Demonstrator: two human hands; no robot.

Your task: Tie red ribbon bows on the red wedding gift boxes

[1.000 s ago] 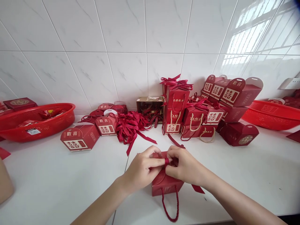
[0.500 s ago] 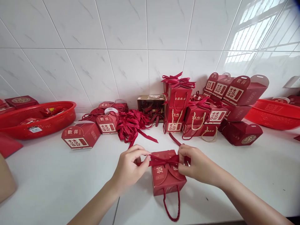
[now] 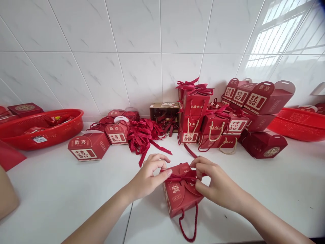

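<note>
Lower centre of frame: small red cardboard gift box (image 3: 177,196), tilted, on white counter (image 3: 63,193)
My left hand (image 3: 148,178): pinching thin red ribbon (image 3: 181,177) atop box
My right hand (image 3: 215,186): pinching ribbon's other end

Open white counter (image 3: 63,196) lies left of the fingers of the left hand (image 3: 148,178) and right of the fingers of the right hand (image 3: 215,188). The gap between both sets of fingers is filled by the small box (image 3: 179,196) and its ribbon (image 3: 182,177). Just beyond the fingertips, the loose ribbon pile (image 3: 142,135) and the stacked boxes (image 3: 210,125) block the way to the wall. The rope handle (image 3: 188,227) lies on the near side.
</note>
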